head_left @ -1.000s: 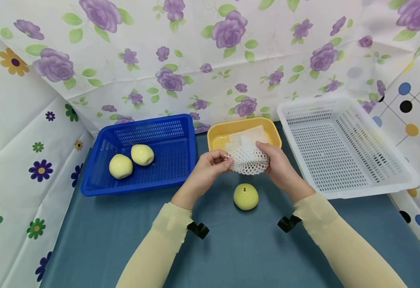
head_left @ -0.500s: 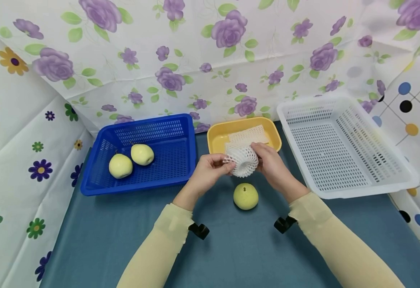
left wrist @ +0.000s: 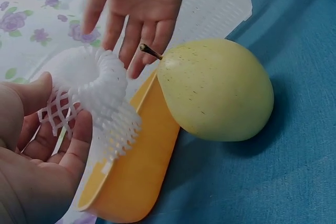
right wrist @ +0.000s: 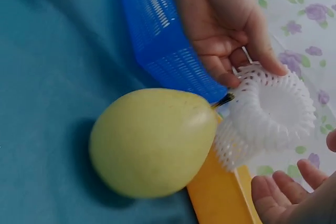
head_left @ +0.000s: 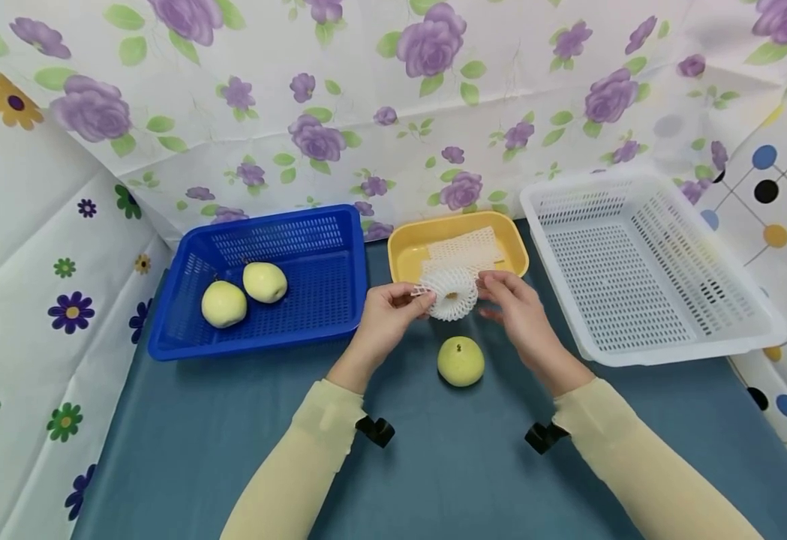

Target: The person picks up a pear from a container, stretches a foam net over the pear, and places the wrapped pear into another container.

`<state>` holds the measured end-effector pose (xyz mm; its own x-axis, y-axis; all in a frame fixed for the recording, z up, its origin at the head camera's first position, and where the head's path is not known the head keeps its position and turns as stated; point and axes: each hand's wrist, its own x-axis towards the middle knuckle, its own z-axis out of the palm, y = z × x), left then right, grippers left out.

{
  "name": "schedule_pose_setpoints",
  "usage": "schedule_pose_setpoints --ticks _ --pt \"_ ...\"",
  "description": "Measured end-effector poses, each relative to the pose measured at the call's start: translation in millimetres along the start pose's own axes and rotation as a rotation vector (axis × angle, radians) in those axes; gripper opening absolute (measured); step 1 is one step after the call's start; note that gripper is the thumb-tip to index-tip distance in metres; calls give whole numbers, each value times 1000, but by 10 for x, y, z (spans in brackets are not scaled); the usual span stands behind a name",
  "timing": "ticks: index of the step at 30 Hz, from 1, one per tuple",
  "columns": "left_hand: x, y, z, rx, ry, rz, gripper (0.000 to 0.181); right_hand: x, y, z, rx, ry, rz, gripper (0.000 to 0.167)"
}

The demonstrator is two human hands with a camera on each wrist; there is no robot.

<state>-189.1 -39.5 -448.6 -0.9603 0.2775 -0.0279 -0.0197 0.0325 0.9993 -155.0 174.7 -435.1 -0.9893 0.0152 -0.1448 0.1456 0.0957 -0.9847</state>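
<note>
A white foam net, rolled into a ring with a hole in its middle, is pinched at its left edge by my left hand. My right hand is just right of the net, fingers parted and holding nothing; in the left wrist view a gap shows between that hand and the net. Below the net, a yellow-green pear stands on the blue-green cloth, stem up. Both wrist views show the pear close by, untouched by either hand.
The yellow tray behind the hands holds more foam netting. At left, a blue basket contains two pears. A white basket stands at right. Flowered sheeting hangs behind.
The net has gone from loosely spread to a rolled ring facing the head camera. My right hand has let go of it and moved slightly right; my left hand keeps its pinch.
</note>
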Motion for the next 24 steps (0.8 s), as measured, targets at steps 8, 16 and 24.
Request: schedule_pose_setpoints --ticks 8,16,24 --pt "-14 141 -31 -81 70 57 22 -334 328 -143 -216 -45 -110 37" --pt "-37 191 -99 -123 126 73 24 -470 579 -81 -349 -244 -100 80" --pt "-71 150 -122 -114 141 106 29 -436 660 51 -371 -248 -85 93"
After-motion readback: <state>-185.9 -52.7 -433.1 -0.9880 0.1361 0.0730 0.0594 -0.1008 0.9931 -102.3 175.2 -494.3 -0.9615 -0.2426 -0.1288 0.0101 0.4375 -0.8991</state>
